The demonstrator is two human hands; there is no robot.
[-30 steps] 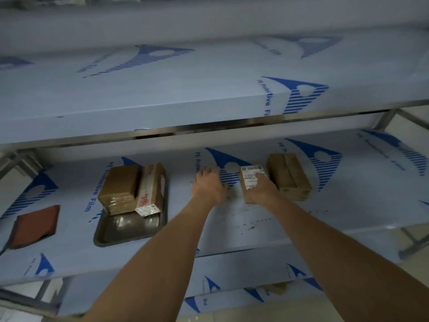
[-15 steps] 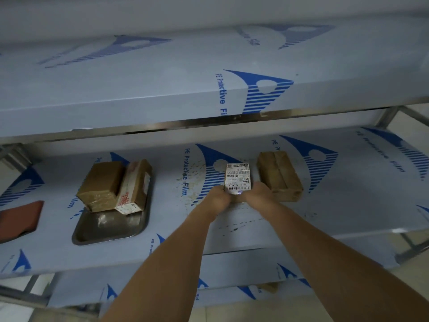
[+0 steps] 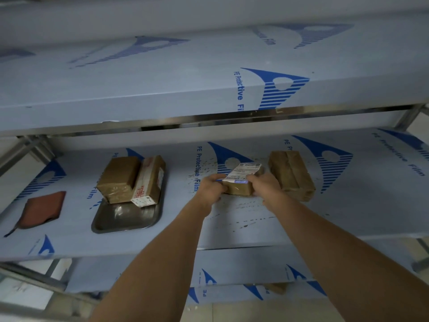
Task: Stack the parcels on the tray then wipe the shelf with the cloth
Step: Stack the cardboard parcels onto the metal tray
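Note:
A small brown parcel with a white label [image 3: 242, 178] is held just above the middle shelf [image 3: 348, 205]. My left hand [image 3: 212, 188] grips its left side and my right hand [image 3: 264, 185] grips its right side. Close to the right of my right hand a plain brown parcel [image 3: 291, 174] lies on the shelf. To the left stands a metal tray [image 3: 125, 219]; a brown taped parcel [image 3: 119, 178] and a parcel with red print and a label [image 3: 149, 182] rest side by side at its far end. A reddish-brown cloth [image 3: 41, 209] lies at the shelf's far left.
The upper shelf [image 3: 162, 89] overhangs the middle shelf and leaves a low gap above the parcels. A lower shelf [image 3: 243, 268] shows beneath my arms. Metal frame posts [image 3: 408, 117] stand at the right and left ends. Dirt specks mark the film near my hands.
One second ago only my right hand touched the labelled parcel. My left hand has come in onto its left side, and both hands now hold it tilted, slightly raised off the shelf.

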